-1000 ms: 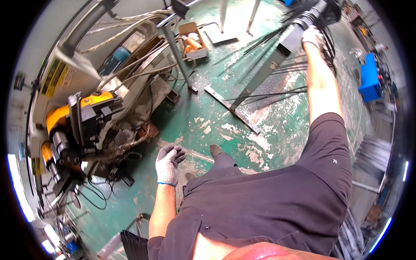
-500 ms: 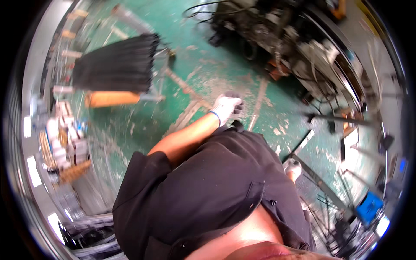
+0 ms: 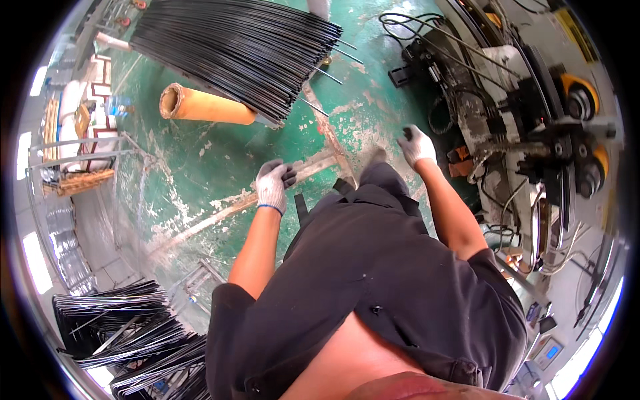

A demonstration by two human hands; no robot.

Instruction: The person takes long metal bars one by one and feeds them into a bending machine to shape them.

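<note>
My left hand (image 3: 272, 187), in a white knit glove with grey fingertips, hangs over the green floor. Its fingers are loosely bent and somewhat apart, with nothing in them. On the other side of my body, my right hand (image 3: 417, 145), gloved the same way, holds nothing that I can see; thumb and fingers stand apart. Nearest to the left hand are an orange-yellow cardboard tube (image 3: 210, 107) and, past it, a big bundle of thin black rods (image 3: 233, 50) whose ends stick out unevenly. Neither hand touches them.
A machine with black rollers and orange parts (image 3: 579, 97) stands at the right, cables (image 3: 433, 27) around it. More black rods (image 3: 133, 333) are heaped at the lower left, near a metal frame (image 3: 200, 280). White packages (image 3: 100, 133) sit at the far left.
My view has turned and come closer to the rod bundle. Both hands now show ahead of my body, apart; my right hand no longer is beside the metal bar at the lower right.
</note>
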